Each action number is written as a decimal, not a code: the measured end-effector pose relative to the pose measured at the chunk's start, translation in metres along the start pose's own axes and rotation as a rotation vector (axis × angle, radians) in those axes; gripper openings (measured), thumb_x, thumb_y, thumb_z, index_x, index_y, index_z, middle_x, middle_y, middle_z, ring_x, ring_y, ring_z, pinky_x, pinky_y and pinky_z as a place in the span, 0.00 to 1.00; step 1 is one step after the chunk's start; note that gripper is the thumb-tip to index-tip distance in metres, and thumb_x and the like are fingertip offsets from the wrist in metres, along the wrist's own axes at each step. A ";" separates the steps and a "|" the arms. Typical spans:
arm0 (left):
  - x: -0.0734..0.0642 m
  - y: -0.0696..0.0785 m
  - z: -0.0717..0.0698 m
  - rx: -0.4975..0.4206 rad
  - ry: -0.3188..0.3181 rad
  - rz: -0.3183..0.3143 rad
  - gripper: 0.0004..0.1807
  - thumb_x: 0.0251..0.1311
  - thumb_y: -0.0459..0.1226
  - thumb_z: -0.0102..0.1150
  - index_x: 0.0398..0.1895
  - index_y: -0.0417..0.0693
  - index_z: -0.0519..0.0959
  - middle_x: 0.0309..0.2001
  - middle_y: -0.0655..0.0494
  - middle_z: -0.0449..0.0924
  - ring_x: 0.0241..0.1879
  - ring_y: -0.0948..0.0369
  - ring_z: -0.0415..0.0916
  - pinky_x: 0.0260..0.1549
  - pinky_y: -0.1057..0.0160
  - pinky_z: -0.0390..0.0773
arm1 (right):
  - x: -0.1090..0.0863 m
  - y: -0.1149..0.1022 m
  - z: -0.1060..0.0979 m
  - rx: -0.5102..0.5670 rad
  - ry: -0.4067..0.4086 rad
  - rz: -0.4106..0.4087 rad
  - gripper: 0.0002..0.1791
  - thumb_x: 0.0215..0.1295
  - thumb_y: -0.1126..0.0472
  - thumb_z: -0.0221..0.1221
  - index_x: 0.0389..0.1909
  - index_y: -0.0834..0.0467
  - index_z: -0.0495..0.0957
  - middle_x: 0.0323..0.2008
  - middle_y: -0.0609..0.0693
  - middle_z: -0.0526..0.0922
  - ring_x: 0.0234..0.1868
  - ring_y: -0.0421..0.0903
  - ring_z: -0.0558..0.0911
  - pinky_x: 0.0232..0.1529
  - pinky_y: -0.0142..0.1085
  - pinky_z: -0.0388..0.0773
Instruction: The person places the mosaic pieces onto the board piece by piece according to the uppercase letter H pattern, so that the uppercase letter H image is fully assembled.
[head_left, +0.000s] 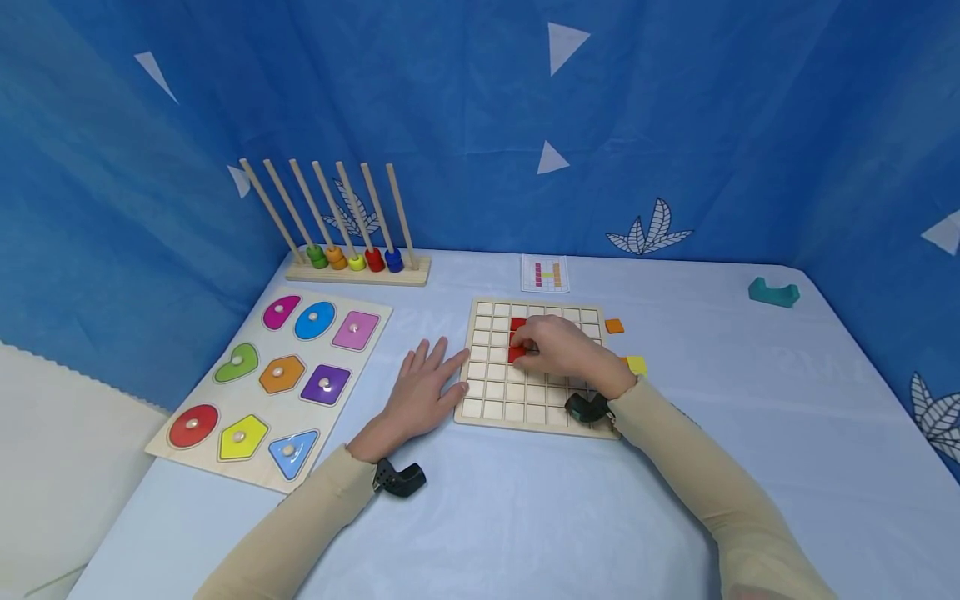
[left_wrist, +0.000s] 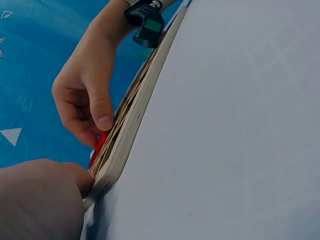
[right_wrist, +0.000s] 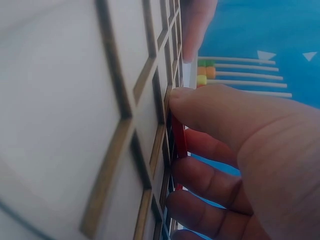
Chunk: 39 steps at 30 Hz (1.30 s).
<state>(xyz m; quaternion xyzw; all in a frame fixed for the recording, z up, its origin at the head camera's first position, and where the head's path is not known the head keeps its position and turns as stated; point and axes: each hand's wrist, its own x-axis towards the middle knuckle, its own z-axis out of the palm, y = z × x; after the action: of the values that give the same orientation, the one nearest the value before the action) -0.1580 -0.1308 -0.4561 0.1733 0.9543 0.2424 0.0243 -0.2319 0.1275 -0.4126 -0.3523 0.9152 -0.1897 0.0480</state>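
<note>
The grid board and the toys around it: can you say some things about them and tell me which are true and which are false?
1. The right hand pinches a red piece at the grid board. True.
2. Every loose piece is on the board. False: an orange piece lies beside it, on its right in the head view.
3. The left hand touches the board's edge. True.
4. The peg stand stands farther back than the shape puzzle. True.
5. There are rings on every peg. False: the leftmost peg is bare.
6. No shape in the puzzle is green. False: it has a green heart.
</note>
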 end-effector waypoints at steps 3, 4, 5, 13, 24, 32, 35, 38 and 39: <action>0.000 0.000 0.000 -0.001 -0.001 -0.001 0.31 0.72 0.48 0.51 0.76 0.50 0.67 0.80 0.36 0.53 0.81 0.34 0.40 0.76 0.32 0.43 | 0.001 0.001 0.001 -0.004 -0.001 -0.001 0.10 0.61 0.58 0.70 0.42 0.57 0.88 0.31 0.48 0.80 0.30 0.43 0.72 0.34 0.34 0.71; 0.000 0.000 0.000 -0.002 0.000 -0.001 0.31 0.72 0.48 0.51 0.76 0.50 0.67 0.80 0.36 0.53 0.81 0.34 0.40 0.76 0.31 0.43 | 0.001 0.001 0.001 -0.004 -0.002 0.000 0.10 0.61 0.58 0.70 0.42 0.56 0.88 0.31 0.48 0.80 0.30 0.43 0.72 0.34 0.34 0.71; 0.000 0.000 0.000 -0.003 0.002 0.000 0.31 0.72 0.48 0.52 0.76 0.50 0.67 0.80 0.36 0.53 0.81 0.34 0.40 0.76 0.31 0.44 | 0.001 0.001 0.001 -0.002 -0.003 0.001 0.10 0.61 0.58 0.70 0.42 0.56 0.88 0.31 0.48 0.80 0.30 0.42 0.72 0.34 0.34 0.71; 0.001 0.000 0.000 -0.005 -0.001 -0.003 0.31 0.72 0.48 0.51 0.76 0.51 0.67 0.80 0.37 0.53 0.81 0.34 0.39 0.76 0.31 0.43 | 0.001 0.000 0.001 -0.001 -0.002 -0.001 0.11 0.62 0.57 0.70 0.43 0.55 0.88 0.33 0.48 0.82 0.32 0.43 0.73 0.35 0.34 0.72; 0.000 0.001 0.000 -0.006 0.005 -0.004 0.31 0.72 0.48 0.51 0.76 0.51 0.67 0.80 0.36 0.53 0.81 0.34 0.40 0.76 0.32 0.43 | 0.001 -0.001 0.000 0.009 -0.024 0.015 0.10 0.62 0.58 0.69 0.44 0.54 0.88 0.33 0.48 0.82 0.31 0.43 0.73 0.35 0.35 0.72; -0.001 0.001 0.001 -0.015 0.015 0.002 0.31 0.72 0.48 0.52 0.76 0.50 0.68 0.80 0.36 0.54 0.81 0.34 0.40 0.76 0.32 0.44 | -0.006 0.001 -0.010 0.018 -0.006 0.025 0.12 0.63 0.57 0.69 0.46 0.56 0.88 0.34 0.49 0.84 0.32 0.43 0.75 0.38 0.36 0.76; -0.002 0.001 0.001 -0.017 0.014 0.002 0.31 0.72 0.48 0.52 0.76 0.50 0.68 0.80 0.35 0.54 0.81 0.34 0.40 0.76 0.32 0.43 | -0.014 0.005 -0.017 0.023 0.000 0.036 0.13 0.63 0.57 0.68 0.47 0.58 0.88 0.34 0.50 0.85 0.31 0.43 0.75 0.38 0.37 0.76; -0.002 0.002 0.001 -0.017 0.015 0.000 0.31 0.72 0.48 0.52 0.76 0.50 0.67 0.80 0.36 0.53 0.81 0.34 0.40 0.76 0.32 0.43 | -0.025 0.010 -0.024 0.018 0.005 0.062 0.15 0.63 0.57 0.68 0.48 0.59 0.87 0.35 0.51 0.85 0.31 0.43 0.75 0.37 0.37 0.76; -0.002 0.001 0.000 -0.014 0.013 -0.003 0.31 0.72 0.48 0.52 0.76 0.51 0.67 0.80 0.36 0.53 0.81 0.34 0.40 0.76 0.32 0.43 | -0.029 0.013 -0.026 0.014 0.007 0.077 0.16 0.63 0.56 0.69 0.49 0.59 0.87 0.35 0.51 0.85 0.31 0.43 0.75 0.37 0.37 0.76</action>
<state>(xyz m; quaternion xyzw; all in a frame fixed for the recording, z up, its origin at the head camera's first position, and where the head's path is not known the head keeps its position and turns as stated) -0.1552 -0.1303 -0.4559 0.1703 0.9529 0.2504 0.0194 -0.2244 0.1636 -0.3945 -0.3157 0.9269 -0.1956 0.0545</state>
